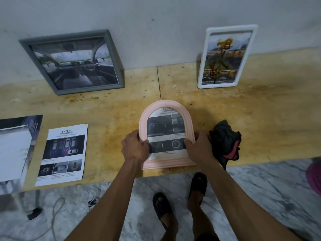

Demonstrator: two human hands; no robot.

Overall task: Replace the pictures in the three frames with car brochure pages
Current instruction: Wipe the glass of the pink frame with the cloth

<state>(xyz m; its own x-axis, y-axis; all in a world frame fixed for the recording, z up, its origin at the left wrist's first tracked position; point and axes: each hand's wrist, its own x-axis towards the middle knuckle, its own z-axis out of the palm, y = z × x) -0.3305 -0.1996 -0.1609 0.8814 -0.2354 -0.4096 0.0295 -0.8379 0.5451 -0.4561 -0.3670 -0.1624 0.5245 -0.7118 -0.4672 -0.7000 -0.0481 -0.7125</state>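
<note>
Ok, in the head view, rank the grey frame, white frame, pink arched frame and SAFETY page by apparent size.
1. grey frame, clearly largest.
2. SAFETY page.
3. pink arched frame and white frame: too alike to rank; the pink one is nearer the camera and partly covered by hands.

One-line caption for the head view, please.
Both hands, left and right, hold the pink arched frame with a brochure page on the wooden table.

Dim, flat indoor light with a yellowish cast on the wooden counter (107,108). A soft shadow spreads right of the pink arched frame (165,105). Wide-angle distortion bows the counter's edge and tilts the grey frame (111,54). The brochure at far left (15,150) is smeared and blown out.
</note>
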